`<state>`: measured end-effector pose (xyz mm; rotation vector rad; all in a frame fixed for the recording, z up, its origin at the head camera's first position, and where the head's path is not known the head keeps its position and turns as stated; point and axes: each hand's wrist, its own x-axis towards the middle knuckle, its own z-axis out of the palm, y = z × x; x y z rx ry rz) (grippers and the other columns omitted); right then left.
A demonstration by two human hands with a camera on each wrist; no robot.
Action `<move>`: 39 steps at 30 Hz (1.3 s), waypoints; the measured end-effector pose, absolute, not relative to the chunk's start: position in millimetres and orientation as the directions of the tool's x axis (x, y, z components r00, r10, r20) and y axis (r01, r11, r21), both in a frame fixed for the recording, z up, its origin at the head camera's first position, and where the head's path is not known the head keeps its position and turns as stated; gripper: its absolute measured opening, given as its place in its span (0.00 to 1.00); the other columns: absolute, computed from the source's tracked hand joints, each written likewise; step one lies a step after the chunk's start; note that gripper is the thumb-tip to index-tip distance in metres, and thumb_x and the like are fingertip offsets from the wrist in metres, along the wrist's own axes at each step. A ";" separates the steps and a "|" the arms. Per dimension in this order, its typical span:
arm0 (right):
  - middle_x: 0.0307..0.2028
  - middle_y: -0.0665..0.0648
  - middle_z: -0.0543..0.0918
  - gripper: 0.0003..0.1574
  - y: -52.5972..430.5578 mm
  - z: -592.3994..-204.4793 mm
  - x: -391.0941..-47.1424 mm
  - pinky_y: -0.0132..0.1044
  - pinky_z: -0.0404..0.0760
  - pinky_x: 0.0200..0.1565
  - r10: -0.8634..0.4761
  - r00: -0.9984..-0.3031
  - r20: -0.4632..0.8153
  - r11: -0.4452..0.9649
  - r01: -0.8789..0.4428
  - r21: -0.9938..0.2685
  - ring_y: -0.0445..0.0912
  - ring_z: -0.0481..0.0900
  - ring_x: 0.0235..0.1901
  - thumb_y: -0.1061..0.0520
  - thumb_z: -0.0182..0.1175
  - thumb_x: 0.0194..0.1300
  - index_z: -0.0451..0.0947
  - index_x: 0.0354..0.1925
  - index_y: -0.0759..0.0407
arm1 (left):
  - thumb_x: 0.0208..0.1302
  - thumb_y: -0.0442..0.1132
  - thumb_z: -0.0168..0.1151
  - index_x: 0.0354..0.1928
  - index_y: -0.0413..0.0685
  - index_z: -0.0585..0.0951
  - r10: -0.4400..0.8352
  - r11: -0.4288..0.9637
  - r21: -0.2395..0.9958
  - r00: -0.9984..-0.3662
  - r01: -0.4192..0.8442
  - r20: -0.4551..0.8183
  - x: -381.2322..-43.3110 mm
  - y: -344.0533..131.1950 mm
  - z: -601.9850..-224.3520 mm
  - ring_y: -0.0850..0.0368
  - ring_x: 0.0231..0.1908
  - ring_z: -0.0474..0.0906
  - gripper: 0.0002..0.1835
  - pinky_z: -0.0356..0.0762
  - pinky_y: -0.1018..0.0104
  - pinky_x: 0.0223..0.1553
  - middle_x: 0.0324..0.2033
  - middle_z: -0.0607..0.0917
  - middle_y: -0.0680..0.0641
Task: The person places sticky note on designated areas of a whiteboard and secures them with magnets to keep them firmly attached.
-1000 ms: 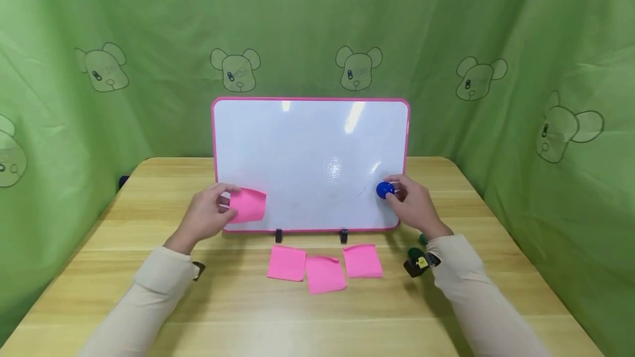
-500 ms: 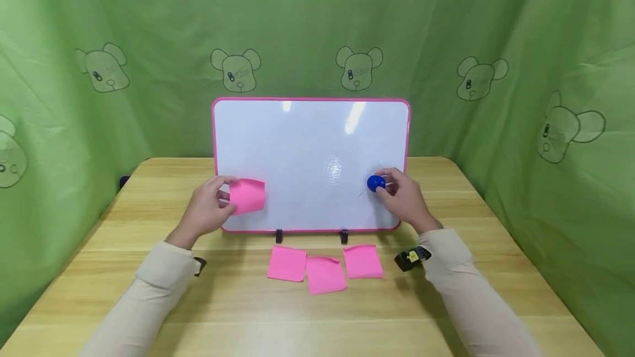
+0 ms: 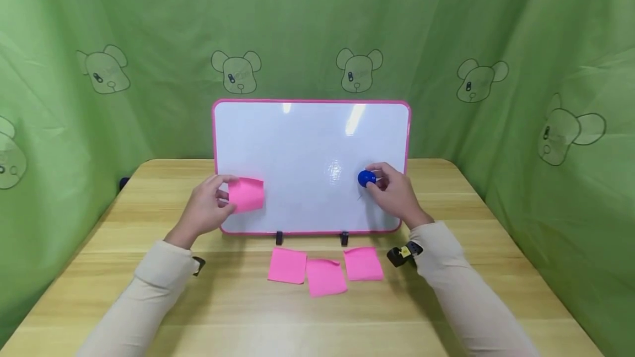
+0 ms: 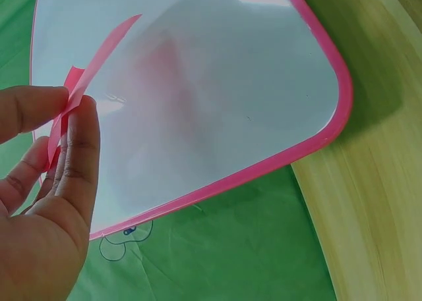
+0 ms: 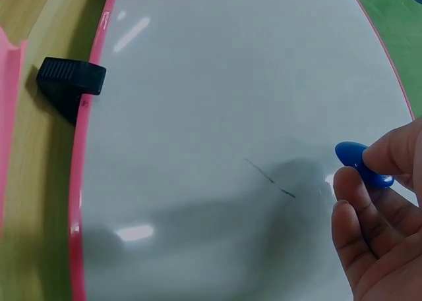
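My left hand [image 3: 205, 208] pinches a pink sticky note [image 3: 246, 195] between thumb and fingers, in front of the lower left of a pink-framed whiteboard [image 3: 297, 153]. Seen from the left wrist, the sticky note [image 4: 99, 60] stands edge-on and curls away from the fingertips, apart from the board surface, which shows a blurred pink reflection. On the other side, my right hand [image 3: 397, 191] pinches a round blue magnet [image 3: 366, 178] in front of the board's lower right. The right wrist view shows the blue magnet [image 5: 362, 164] held between thumb and index finger, near a thin dark mark on the board.
Three more pink sticky notes, a left one [image 3: 288, 265], a middle one [image 3: 326, 278] and a right one [image 3: 364, 264], lie on the wooden table [image 3: 278, 324] before the board. Black feet [image 3: 344, 238] support the board. A green curtain [image 3: 297, 10] hangs behind and around.
My right hand has carried the blue magnet leftward and slightly up across the board. The left hand has lifted the pink sticky note a little. Green round pieces by the right wrist are now covered.
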<state>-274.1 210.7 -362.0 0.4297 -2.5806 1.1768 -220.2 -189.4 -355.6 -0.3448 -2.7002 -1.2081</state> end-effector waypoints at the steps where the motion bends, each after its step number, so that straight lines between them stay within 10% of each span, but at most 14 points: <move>1: 0.43 0.66 0.82 0.19 209.4 -360.9 -274.8 0.41 0.76 0.37 -0.156 -0.917 0.366 0.622 -0.379 -0.685 0.53 0.76 0.35 0.65 0.60 0.63 0.75 0.53 0.61 | 0.54 0.24 0.63 0.60 0.37 0.72 0.142 0.649 0.709 -0.960 0.276 0.243 -220.7 -189.4 -355.5 0.44 0.43 0.80 0.28 0.83 0.59 0.38 0.51 0.75 0.38; 39: 0.40 0.63 0.80 0.19 160.4 -329.4 -296.8 0.40 0.78 0.37 -0.202 -0.879 0.432 0.517 -0.471 -0.715 0.52 0.77 0.35 0.60 0.62 0.65 0.74 0.54 0.61 | 0.54 0.24 0.62 0.62 0.39 0.71 0.136 0.648 0.695 -0.945 0.311 0.296 -239.0 -185.2 -338.6 0.43 0.43 0.79 0.30 0.83 0.56 0.38 0.54 0.72 0.38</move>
